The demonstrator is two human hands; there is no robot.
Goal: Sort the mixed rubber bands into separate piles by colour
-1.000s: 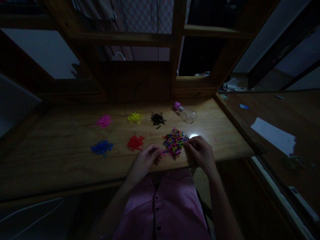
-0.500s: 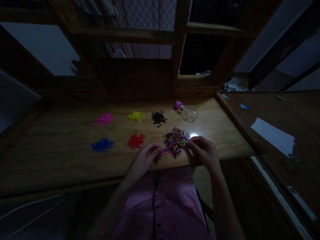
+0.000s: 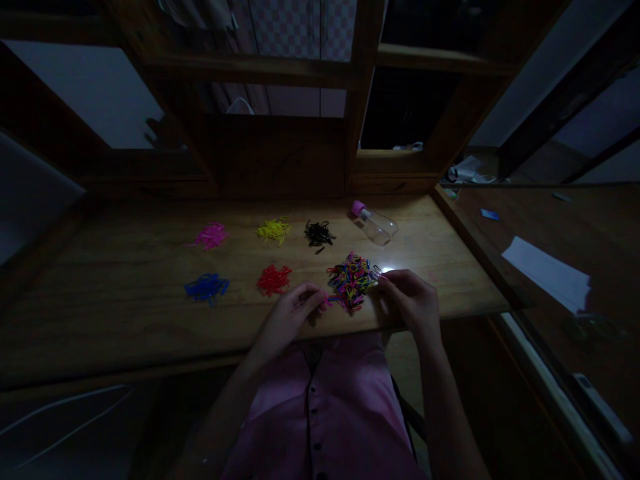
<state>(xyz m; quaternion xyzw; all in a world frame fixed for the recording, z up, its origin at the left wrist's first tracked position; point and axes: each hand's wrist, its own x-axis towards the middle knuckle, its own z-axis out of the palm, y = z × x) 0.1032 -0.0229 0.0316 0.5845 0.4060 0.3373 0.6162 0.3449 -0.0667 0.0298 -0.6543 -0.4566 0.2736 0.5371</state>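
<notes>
At the mixed pile (image 3: 351,285), the right hand (image 3: 416,297) is sitting slightly farther out

On the pile's near side, a pink shirt (image 3: 315,413) is showing below the counter (image 3: 240,330). Just left of the pile, the left hand (image 3: 293,310) is keeping its fingers (image 3: 316,300) nearly together, apparently pinching some pink bands (image 3: 327,302). Just right of the pile, the right hand is curling thumb and fingers toward each other; how tightly they are closing, and on what, I cannot tell. Since a second ago those fingers are standing a little farther from the pile, perhaps meaning a piece is being teased loose from the tangle. A dark loop (image 3: 377,270) is lying at the pile's right edge beside them, and glare (image 3: 385,270) is blurring that spot.

Left of the pile a red heap (image 3: 273,280) is lying, with a blue heap (image 3: 207,288) farther left. Well right of the pile, white papers (image 3: 547,273) are resting on another surface. Beyond the pile and leftward, black (image 3: 319,233), yellow (image 3: 273,230) and pink heaps (image 3: 211,235) are forming a row; beyond it and rightward, a clear bottle (image 3: 379,227) is lying on its side. Nothing is blocking the hands; dim light and tangling are likely hindering most. Farthest beyond the pile, wooden shelving (image 3: 280,157) is rising.
</notes>
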